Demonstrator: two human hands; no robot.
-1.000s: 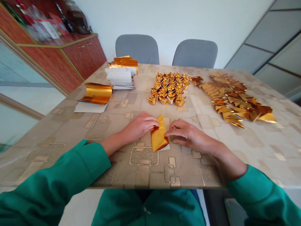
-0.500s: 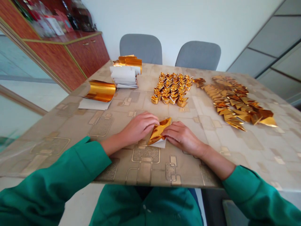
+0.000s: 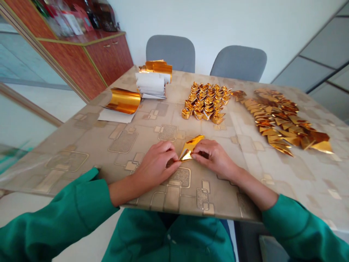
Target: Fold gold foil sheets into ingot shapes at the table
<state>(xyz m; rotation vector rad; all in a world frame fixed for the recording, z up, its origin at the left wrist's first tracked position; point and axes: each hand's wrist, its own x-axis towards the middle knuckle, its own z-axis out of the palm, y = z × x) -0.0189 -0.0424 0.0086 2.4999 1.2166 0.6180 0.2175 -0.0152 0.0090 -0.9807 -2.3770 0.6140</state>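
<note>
A partly folded sheet of gold foil paper (image 3: 190,147) lies on the table near its front edge, between my two hands. My left hand (image 3: 158,162) pinches its near left corner between thumb and fingertips. On the opposite side, my right hand (image 3: 214,154) grips the near right corner with thumb and index finger. The near edge is folded up into a small shiny triangle. Beyond my hands stand rows of folded gold paper ingots (image 3: 207,102). To the right are overlapping rows of flat, pointed folded gold papers (image 3: 280,122).
At the back left, a stack of white-backed gold sheets (image 3: 151,85) stands beside a curled gold sheet (image 3: 124,100) lying over white paper. Two grey chairs (image 3: 170,52) are behind the patterned table (image 3: 122,142). A red wooden cabinet (image 3: 109,63) stands at the left.
My left hand has come down from the paper's upper left to its near left corner. The near white-backed flap is now folded up into a gold triangle. The view has shifted slightly.
</note>
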